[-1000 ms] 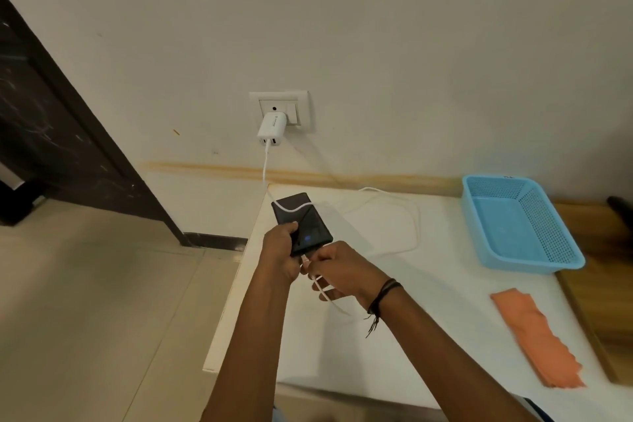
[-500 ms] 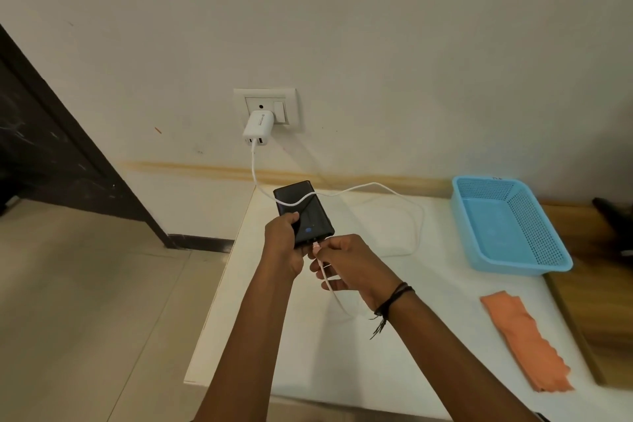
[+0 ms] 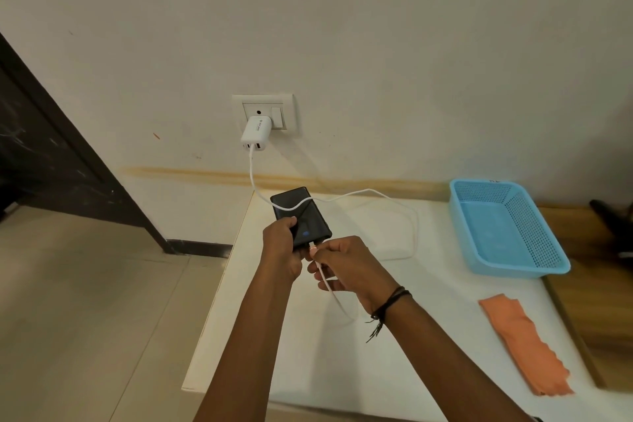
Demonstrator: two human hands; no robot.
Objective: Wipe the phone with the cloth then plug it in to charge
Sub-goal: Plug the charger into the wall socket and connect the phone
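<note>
Far left stands a dark door [image 3: 51,147], with a pale floor [image 3: 85,301] below it. On the wall is a white socket [image 3: 274,106], and a white charger [image 3: 255,132] is stuck in it. A white cable [image 3: 251,164] hangs down from the charger and lies across the top of the phone.

The left hand [image 3: 282,250] holds the black phone [image 3: 301,221] up over the far left corner of the white table [image 3: 274,336]. Its fingers curl round the near end and the thumb sits on the screen. A small blue light shows on the screen.

The right hand [image 3: 349,264] pinches the plug [image 3: 312,246] between thumb and finger, right at the phone's near edge. I cannot tell if the plug is all the way in. A dark band [image 3: 387,305] is on that wrist. The cable makes a big loop on the table past this hand.

Next comes a blue basket [image 3: 507,226] at the back of the table. The orange cloth [image 3: 524,346] lies flat in front of the basket, well apart from both hands.
</note>
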